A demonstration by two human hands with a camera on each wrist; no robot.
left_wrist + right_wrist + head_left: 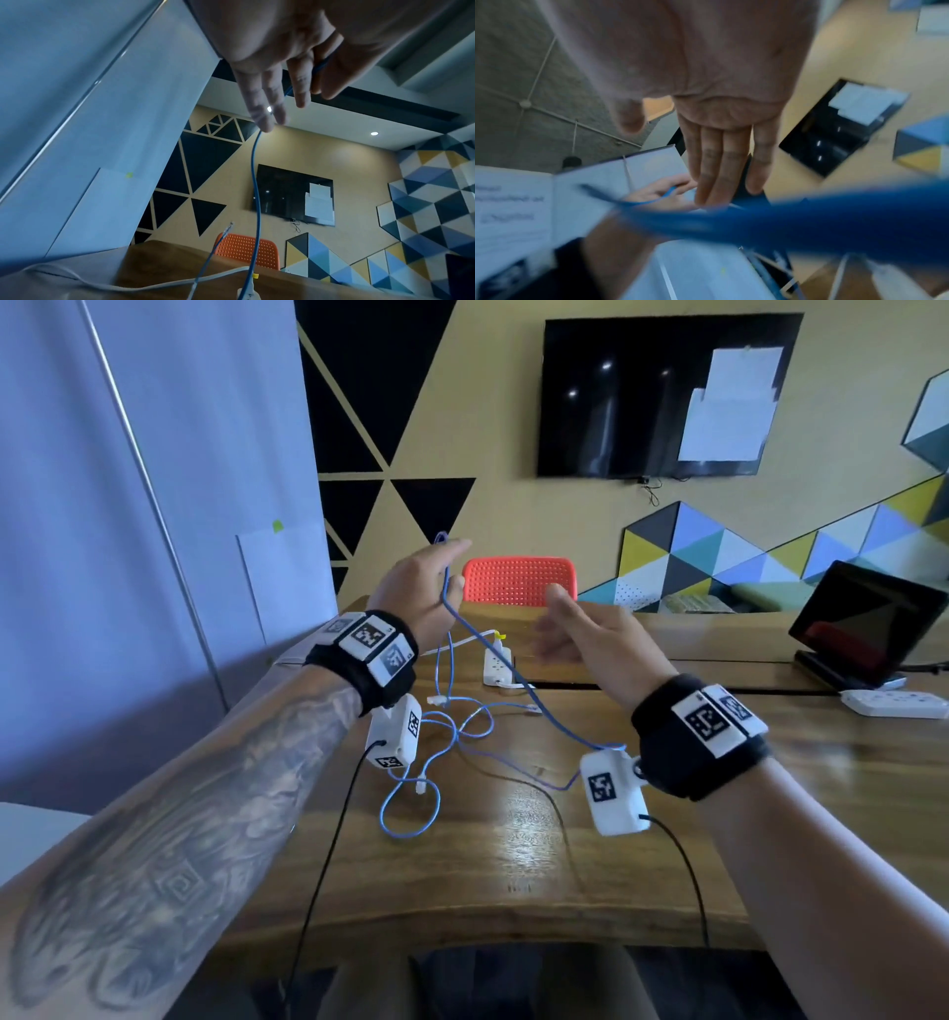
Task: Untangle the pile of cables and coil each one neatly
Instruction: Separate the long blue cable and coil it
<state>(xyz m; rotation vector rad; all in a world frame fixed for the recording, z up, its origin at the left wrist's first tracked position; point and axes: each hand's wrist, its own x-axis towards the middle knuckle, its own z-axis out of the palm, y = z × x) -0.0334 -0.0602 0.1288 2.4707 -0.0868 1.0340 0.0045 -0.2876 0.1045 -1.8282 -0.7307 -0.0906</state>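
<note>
Two forearms reach over one wooden table (513, 865). Left hand (418, 588) is raised, thumb pinching one dark blue cable (493, 649); right hand (590, 634) hovers flat, fingers straight, holding nothing. Paler blue cable (411, 814) lies looped, tangled, below.

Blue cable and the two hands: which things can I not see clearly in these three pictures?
- How the left hand holds the blue cable: head view shows its back; in the left wrist view the fingers cover the contact.
- Whether the right hand touches the cable: motion-blurred in head and right wrist views.
- How many cables lie tangled on the table: the loops overlap, too thin to separate.
</note>
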